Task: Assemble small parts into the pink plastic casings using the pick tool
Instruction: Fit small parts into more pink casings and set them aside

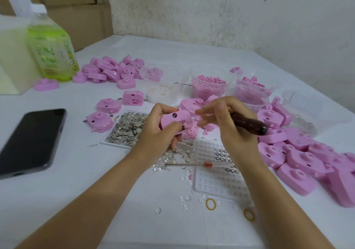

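My left hand (159, 127) grips a pink plastic casing (173, 119) above the middle of the table, its dark round hole facing up. My right hand (228, 121) holds the pick tool by its dark wooden handle (249, 123); the tip is hidden behind my fingers, close to the casing's right end. Several small pink parts (192, 131) lie just below the casing. A tray of small silvery metal pieces (128, 129) sits to the left of my left hand.
Pink casings are heaped at the back left (111, 69) and along the right (307, 162). Clear cups hold pink beads (209, 87) and rings (163, 91). A phone (30, 139) lies at left, a green bottle (51, 50) behind it. A thin screwdriver (197, 164) and a dimpled tray (217, 183) lie near me.
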